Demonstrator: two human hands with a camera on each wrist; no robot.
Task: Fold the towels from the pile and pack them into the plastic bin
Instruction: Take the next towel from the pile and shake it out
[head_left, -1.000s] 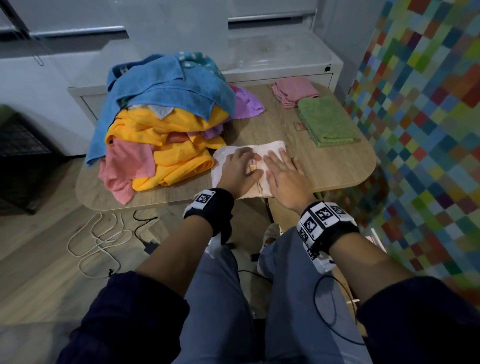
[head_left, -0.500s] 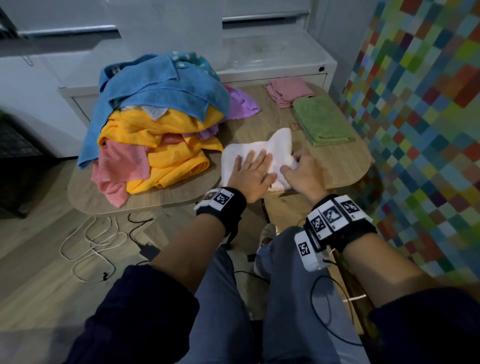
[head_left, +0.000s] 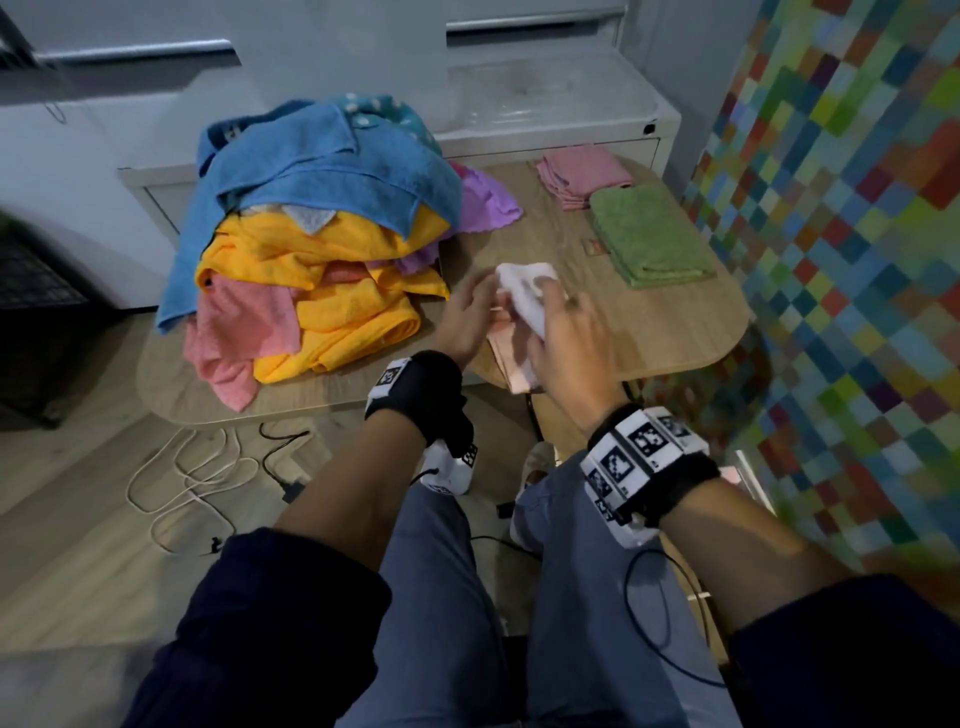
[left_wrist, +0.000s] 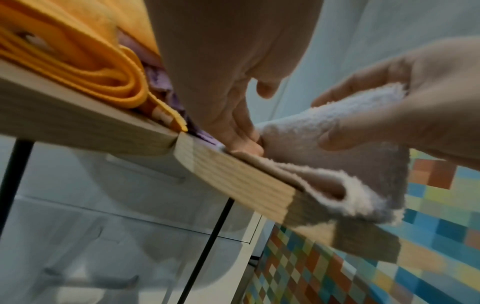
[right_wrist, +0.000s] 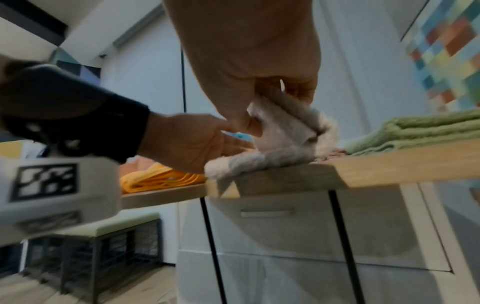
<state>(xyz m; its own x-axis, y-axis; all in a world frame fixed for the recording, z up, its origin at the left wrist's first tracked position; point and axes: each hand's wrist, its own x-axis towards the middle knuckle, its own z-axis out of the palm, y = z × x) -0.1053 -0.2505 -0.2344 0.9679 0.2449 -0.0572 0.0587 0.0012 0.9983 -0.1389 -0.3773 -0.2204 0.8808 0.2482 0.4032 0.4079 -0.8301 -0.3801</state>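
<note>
A small white towel (head_left: 522, 304) lies at the near edge of the wooden table (head_left: 654, 338). My right hand (head_left: 550, 299) pinches its folded right part (right_wrist: 283, 123) and holds it up off the table. My left hand (head_left: 480, 299) lies beside it with straight fingers (left_wrist: 240, 131) pressing the towel's lower layer (left_wrist: 324, 181) against the table edge. The unfolded pile (head_left: 311, 249) of blue, yellow, pink and purple towels sits just left of my hands. A clear plastic container (head_left: 545, 88) stands on the white cabinet behind the table.
A folded green towel (head_left: 649, 239) and a folded pink stack (head_left: 582, 174) lie at the table's back right. White cables (head_left: 192, 478) trail on the floor under the left side. A black wire crate (head_left: 31, 322) stands at far left, and a coloured mosaic wall (head_left: 857, 260) closes the right.
The towel lay flat under both palms. My right hand took hold of its right side and lifted it up and over to the left, while my left hand kept pressing the left part.
</note>
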